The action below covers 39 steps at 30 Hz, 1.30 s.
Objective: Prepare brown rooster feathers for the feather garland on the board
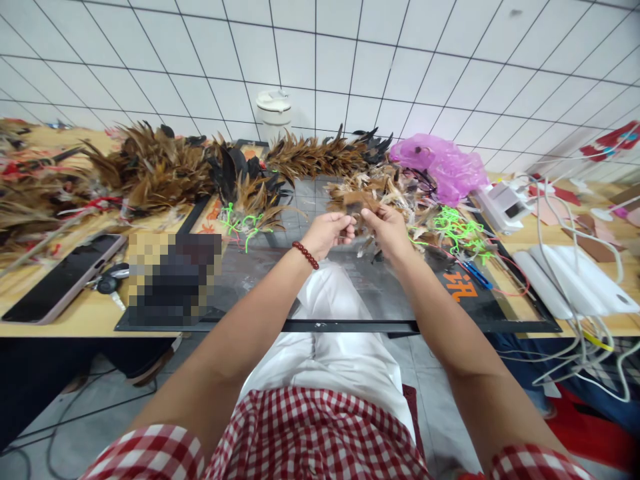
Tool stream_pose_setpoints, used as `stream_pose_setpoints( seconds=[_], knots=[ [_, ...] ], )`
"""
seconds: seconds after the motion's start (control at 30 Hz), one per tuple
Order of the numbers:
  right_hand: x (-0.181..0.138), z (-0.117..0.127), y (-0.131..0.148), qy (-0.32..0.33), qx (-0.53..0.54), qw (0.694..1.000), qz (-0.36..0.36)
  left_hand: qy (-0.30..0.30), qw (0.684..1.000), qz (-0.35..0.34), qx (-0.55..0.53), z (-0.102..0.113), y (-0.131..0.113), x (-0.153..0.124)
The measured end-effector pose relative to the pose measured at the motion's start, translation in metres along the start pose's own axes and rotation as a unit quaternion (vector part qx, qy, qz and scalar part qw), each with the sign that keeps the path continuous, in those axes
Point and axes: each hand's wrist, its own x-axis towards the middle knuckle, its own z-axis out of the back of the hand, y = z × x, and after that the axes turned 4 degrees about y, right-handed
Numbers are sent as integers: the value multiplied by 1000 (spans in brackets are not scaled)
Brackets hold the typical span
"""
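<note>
My left hand (330, 233), with a red bead bracelet (306, 255) at the wrist, is closed in a pinch. What its fingertips hold is too small to tell. Close beside it my right hand (389, 230) pinches a brown feather (361, 200) between thumb and fingers. Both hands hover over a dark glass panel (250, 267). Just beyond them lies a loose heap of brown and white feathers (385, 183). Bright green ties (453, 227) lie to the right of my right hand, near blue snips (477, 274).
At the back lie a feather garland (315, 157), a white lidded cup (274, 113) and a pink plastic bag (440, 163). Left are a feather pile (155, 167), a phone (60, 280) and keys (110, 281). White devices with cables (575, 280) crowd the right.
</note>
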Motion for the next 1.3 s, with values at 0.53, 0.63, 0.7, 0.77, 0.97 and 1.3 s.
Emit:
stream_pose_setpoints(
  seconds=[0.53,0.63,0.7,0.77,0.97,1.3],
  knots=[
    [-10,-2,-3,129,-562,797,179,-168,984,-37,51,-1,3,6],
    [-11,-2,1,114,-579,782,199,-148,982,-21,112,-1,7,7],
    [-12,-1,3,105,-595,770,206,-132,980,-16,150,-1,9,8],
    [-12,-1,5,101,-606,761,208,-112,974,-18,194,0,11,9],
    [-12,-1,4,103,-585,780,196,-90,943,-41,319,5,18,12],
    [-5,12,1,6,-506,853,126,-195,979,-47,21,5,-1,8]
  ],
)
